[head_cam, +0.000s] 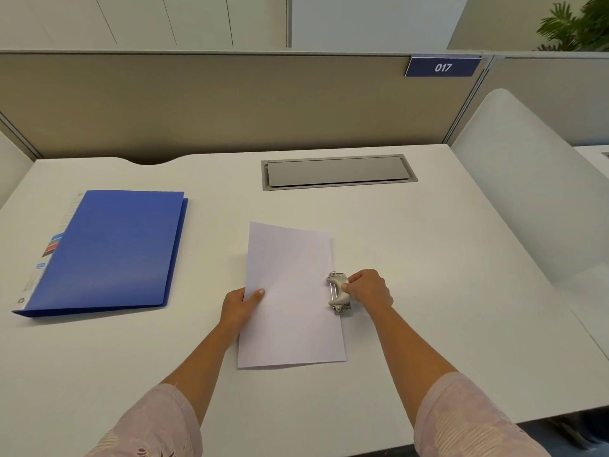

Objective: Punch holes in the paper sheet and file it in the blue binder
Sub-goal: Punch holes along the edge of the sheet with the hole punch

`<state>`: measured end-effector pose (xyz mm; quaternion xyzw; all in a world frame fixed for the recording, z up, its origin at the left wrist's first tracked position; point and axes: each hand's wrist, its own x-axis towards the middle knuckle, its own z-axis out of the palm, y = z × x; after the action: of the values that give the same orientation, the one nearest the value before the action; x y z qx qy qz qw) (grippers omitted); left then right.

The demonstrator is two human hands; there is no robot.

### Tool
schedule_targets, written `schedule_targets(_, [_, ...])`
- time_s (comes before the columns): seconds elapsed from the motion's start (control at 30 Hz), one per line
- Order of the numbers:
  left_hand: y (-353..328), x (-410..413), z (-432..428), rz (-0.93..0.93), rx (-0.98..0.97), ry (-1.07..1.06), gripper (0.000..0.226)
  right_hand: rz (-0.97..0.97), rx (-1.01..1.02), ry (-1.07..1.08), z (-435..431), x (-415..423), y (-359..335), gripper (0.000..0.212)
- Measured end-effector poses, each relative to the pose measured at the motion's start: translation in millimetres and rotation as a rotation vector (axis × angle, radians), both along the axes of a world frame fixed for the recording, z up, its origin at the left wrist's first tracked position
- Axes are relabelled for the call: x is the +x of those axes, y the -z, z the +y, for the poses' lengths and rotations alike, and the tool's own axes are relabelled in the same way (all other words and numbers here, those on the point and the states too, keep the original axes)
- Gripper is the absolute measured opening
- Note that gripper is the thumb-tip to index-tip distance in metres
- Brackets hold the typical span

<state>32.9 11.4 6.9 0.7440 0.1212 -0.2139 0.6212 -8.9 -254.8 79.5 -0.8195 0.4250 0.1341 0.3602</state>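
Head view: paper sheet [291,311] lies long-axis near-to-far, left grip [240,306] pinching it, right grip [369,288] clamping punch [337,293].

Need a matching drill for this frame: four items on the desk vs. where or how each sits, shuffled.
1 binder
2 paper
3 punch
4 hatch

A at the sheet's right edge, right hand holding it
B closed, flat, left side of desk
C mid-desk, left hand pinching its left edge
D recessed at the back

Pairs: 1-B, 2-C, 3-A, 4-D
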Motion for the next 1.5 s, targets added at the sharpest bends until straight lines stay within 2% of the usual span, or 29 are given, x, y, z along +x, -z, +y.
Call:
schedule_targets(0.23, [-3, 1, 3, -0.071, 0.059, -0.032, 0.019, -0.043, 0.003, 0.023, 6, 7, 11, 0.012])
schedule_targets(0.37, [0, 3, 5, -0.077, 0.082, -0.048, 0.024, -0.023, -0.011, 0.010, 5, 14, 19, 0.017])
schedule_targets(0.5, [0, 4, 5, -0.063, 0.109, -0.065, 0.021, -0.008, 0.011, -0.013, 9, 16, 15, 0.006])
schedule_targets(0.63, [0, 3, 4, -0.060, 0.113, -0.062, 0.025, -0.015, 0.039, -0.006, 11, 15, 11, 0.021])
schedule_targets(0.9, [-6, 3, 35, -0.063, 0.152, -0.122, 0.021, 0.000, 0.070, -0.016, 10, 15, 9, 0.021])
schedule_targets(1.07, [-11, 1, 50, -0.038, 0.135, -0.102, 0.026, -0.015, 0.061, -0.021, 10, 15, 10, 0.018])
schedule_targets(1.23, [-18, -6, 53, -0.024, 0.080, -0.126, 0.014, -0.042, 0.018, -0.023, 12, 13, 10, 0.019])
schedule_targets(1.37, [-22, -10, 60, -0.015, 0.054, -0.151, 0.021, -0.089, -0.039, -0.042, 15, 6, 9, 0.023])
schedule_targets(1.47, [-23, -13, 66, -0.006, 0.053, -0.162, 0.027, -0.138, -0.036, -0.039, 15, 0, 6, 0.008])
schedule_targets(1.5, [-25, -15, 68, -0.003, 0.053, -0.168, 0.028, -0.151, -0.041, -0.029, 14, 0, 5, 0.011])
